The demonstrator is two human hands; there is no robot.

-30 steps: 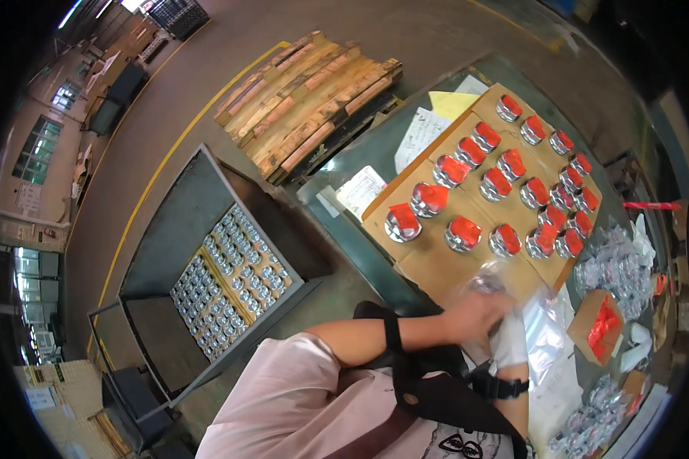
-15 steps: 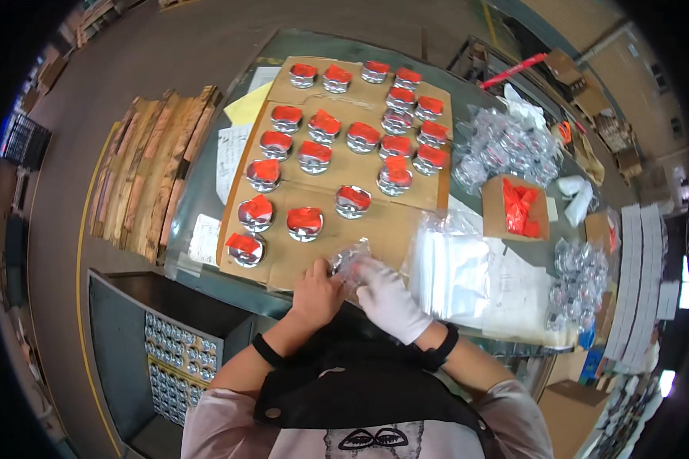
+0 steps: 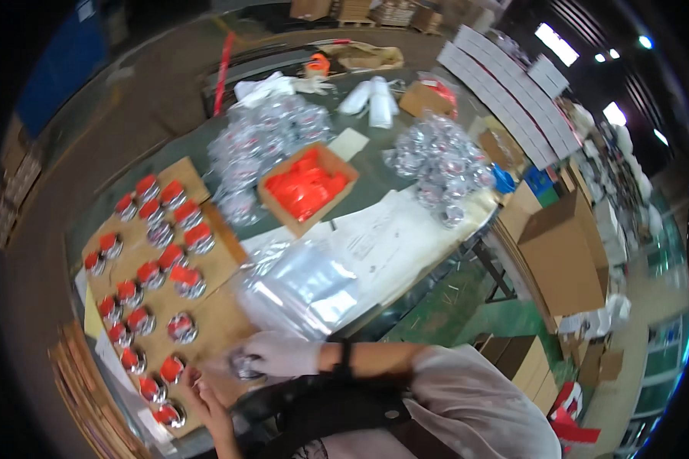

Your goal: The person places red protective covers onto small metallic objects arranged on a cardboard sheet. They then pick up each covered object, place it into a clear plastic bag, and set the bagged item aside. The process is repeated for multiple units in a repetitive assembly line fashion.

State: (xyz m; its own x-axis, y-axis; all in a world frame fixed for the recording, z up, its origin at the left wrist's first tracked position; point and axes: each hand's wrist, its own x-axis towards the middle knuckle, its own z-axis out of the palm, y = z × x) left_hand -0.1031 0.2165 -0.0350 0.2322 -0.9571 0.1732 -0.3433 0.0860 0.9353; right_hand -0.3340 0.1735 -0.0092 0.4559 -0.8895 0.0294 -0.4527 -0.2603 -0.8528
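Observation:
My right hand [image 3: 279, 354], in a white glove, is closed on a shiny metal piston [image 3: 245, 364] near the cardboard's front edge. Clear plastic seems to wrap the piston, though motion blurs it. My bare left hand [image 3: 205, 399] is just left of it, apart from it, fingers spread and holding nothing. Several silver pistons [image 3: 182, 327], most topped with red plastic pieces, stand in loose rows on the brown cardboard sheet [image 3: 226, 317]. A stack of clear plastic bags [image 3: 310, 283] lies beyond my right hand.
An open cardboard box [image 3: 325, 216] holds red plastic pieces [image 3: 305, 186]. Heaps of plastic-wrapped pistons lie behind it [image 3: 264, 138] and to its right [image 3: 436, 161]. White paper sheets [image 3: 390, 237] cover the table's near right. A large carton [image 3: 563, 256] stands off the table's right.
My view has swung to the right. Both hands were together on the wrapped piston; now my left hand is off it, fingers spread, and my right hand alone holds it.

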